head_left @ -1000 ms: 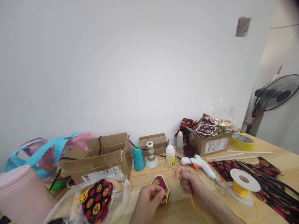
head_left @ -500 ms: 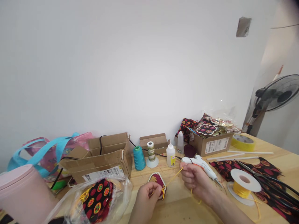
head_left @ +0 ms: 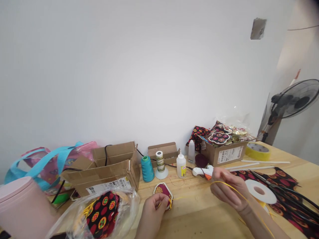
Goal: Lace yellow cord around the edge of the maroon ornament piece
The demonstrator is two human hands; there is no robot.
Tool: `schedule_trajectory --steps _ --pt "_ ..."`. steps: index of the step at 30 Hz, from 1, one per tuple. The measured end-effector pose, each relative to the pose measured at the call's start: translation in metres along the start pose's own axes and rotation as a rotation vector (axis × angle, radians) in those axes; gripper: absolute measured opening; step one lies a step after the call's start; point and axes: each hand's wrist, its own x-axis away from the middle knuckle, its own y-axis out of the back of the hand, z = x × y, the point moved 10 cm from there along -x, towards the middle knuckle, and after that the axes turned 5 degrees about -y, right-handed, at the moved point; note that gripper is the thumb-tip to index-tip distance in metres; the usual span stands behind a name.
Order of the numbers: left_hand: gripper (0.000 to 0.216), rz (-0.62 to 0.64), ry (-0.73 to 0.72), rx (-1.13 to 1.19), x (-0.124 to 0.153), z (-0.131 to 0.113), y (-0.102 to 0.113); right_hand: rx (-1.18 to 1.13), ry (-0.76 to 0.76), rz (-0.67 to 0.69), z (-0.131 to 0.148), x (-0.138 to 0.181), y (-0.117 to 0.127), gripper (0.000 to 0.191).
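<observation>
My left hand [head_left: 156, 207] is closed, thumb against fingers, on the lower left edge of a small dark red patch [head_left: 164, 190] with a pale border and gold pattern. A short stretch of yellow cord sticks out to the right from the patch's edge. My right hand [head_left: 228, 189] is raised to the right, fingers curled, with yellow cord [head_left: 239, 190] running from its fingertips over the hand and down along the forearm. Whether the two stretches of cord join cannot be made out. Behind my right wrist stands a white spool [head_left: 267, 192], partly covered.
A white glue gun [head_left: 199, 171] lies behind my right hand, partly hidden. Black scissors [head_left: 281, 189] rest on patterned cloth [head_left: 284, 176] at right. A glue bottle [head_left: 181, 166], teal thread cone [head_left: 148, 170], cardboard box [head_left: 113, 179] and plastic bag [head_left: 129, 212] stand around.
My right hand has moved right and turned, away from the patch, with cord now trailing over it. My left hand has stayed at the patch, shifted slightly left in view.
</observation>
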Motion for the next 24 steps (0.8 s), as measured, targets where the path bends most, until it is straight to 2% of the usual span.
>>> schedule_trajectory --steps 4,6,9,11,13,15,17,20,24 --pt "0.028 -0.01 0.01 0.04 0.0 0.001 0.001 0.224 -0.054 0.023 -0.003 -0.008 -0.015 0.033" --pt "0.028 -0.002 0.011 0.05 -0.001 0.002 0.0 0.453 -0.031 -0.041 -0.003 -0.013 -0.016 0.034" --pt "0.027 0.031 0.022 0.053 -0.001 0.007 -0.004 0.948 0.146 -0.291 0.009 -0.015 -0.011 0.028" --pt "0.027 0.04 0.038 0.063 0.0 0.01 -0.007 1.133 0.277 -0.32 0.009 -0.014 -0.024 0.024" --pt "0.027 0.031 0.051 0.067 0.001 0.012 -0.008 1.136 0.319 -0.218 -0.004 -0.014 -0.041 0.02" --pt "0.028 0.023 0.054 0.055 0.002 0.012 -0.009 1.145 0.339 -0.062 -0.019 -0.012 -0.062 0.014" --pt "0.029 0.03 0.055 0.044 0.003 0.012 -0.011 1.192 0.311 0.038 -0.034 -0.011 -0.074 0.018" --pt "0.031 0.065 0.081 0.019 0.005 0.012 -0.015 1.216 0.221 0.044 -0.048 -0.012 -0.073 0.007" --pt "0.034 0.112 0.103 0.003 0.007 0.01 -0.018 1.158 0.101 -0.004 -0.058 -0.014 -0.062 0.011"
